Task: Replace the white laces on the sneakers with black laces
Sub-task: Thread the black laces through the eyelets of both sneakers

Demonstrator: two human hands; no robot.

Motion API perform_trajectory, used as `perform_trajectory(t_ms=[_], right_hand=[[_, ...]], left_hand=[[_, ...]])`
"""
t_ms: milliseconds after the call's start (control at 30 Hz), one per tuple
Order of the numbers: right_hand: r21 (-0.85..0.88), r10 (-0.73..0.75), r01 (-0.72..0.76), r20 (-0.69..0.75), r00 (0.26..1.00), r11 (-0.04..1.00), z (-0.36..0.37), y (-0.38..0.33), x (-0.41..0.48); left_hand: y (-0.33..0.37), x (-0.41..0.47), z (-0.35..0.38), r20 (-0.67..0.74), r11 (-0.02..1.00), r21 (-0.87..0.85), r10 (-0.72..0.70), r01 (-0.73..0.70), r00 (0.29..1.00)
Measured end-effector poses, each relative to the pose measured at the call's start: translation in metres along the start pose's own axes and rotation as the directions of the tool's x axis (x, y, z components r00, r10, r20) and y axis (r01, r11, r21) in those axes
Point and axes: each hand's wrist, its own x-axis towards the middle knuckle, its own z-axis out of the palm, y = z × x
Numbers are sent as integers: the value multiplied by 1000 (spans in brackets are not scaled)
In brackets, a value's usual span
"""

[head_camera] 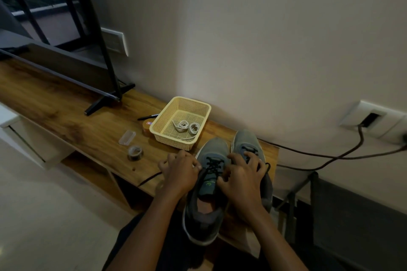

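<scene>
Two grey sneakers stand side by side on the wooden shelf, toes toward the wall. The left sneaker (211,149) has black laces (213,164) threaded through its eyelets. My left hand (180,171) pinches a black lace end at that shoe's left side. My right hand (242,176) lies across the right sneaker (244,138), fingers curled over its black laces. A loose black lace end (149,179) trails over the shelf's front edge. The white laces (187,127) lie coiled in a yellow basket (176,103).
On the wooden shelf (72,121) lie a roll of tape (135,152), a clear plastic case (127,137), a pen (147,117) and a TV stand foot (105,100). A cable (330,156) runs from the wall socket (372,117) at right.
</scene>
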Motion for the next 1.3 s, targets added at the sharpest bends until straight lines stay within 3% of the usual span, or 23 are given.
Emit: perform_trajectory(t_ms=[67,133,233,300,367,500,567,633,700,800,1000,1300], right_hand=[[-13,-12,12,-14,1000,1000,1,0,0],[-8,-20,20,-32,999,1000,2,0,-1],[2,-21,22,-56,998,1000,3,2,-2],[-3,-18,18,-46,999,1000,4,3,-2],[-3,-14,14,-33,999,1000,2,3,-2],[35,-8,8,6,1000,999,-1,3,-2],[88,11,-10,-5,1000,996,-2,3,-1],[136,52,-47,-31,998,990,-4,4,0],[163,92,-81,-61,994,983,-6,6,1],[174,126,-110,-82,989,979,-8,8,2],[188,146,-131,-71,987,973,-10,10,2],[159,138,-134,-10,990,978,-8,11,4]], left_hand=[[3,1,0,-48,998,-50,-47,45,998],[2,3,-2,-143,963,-215,-193,160,971],[-8,8,-11,-270,812,-504,-471,294,840],[-12,9,-14,-301,752,-592,-540,290,786],[-15,11,-10,-323,785,-571,-484,240,813],[-19,15,-4,-297,844,-535,-158,-27,942],[-17,12,-2,-272,899,-413,27,-142,962],[-12,7,-1,-161,965,-215,116,-150,980],[-9,5,1,-50,989,-86,120,-124,991],[-9,4,1,14,996,-45,81,-80,997],[-14,6,3,46,982,-190,23,-14,999],[-24,8,0,124,952,-307,61,-20,990]])
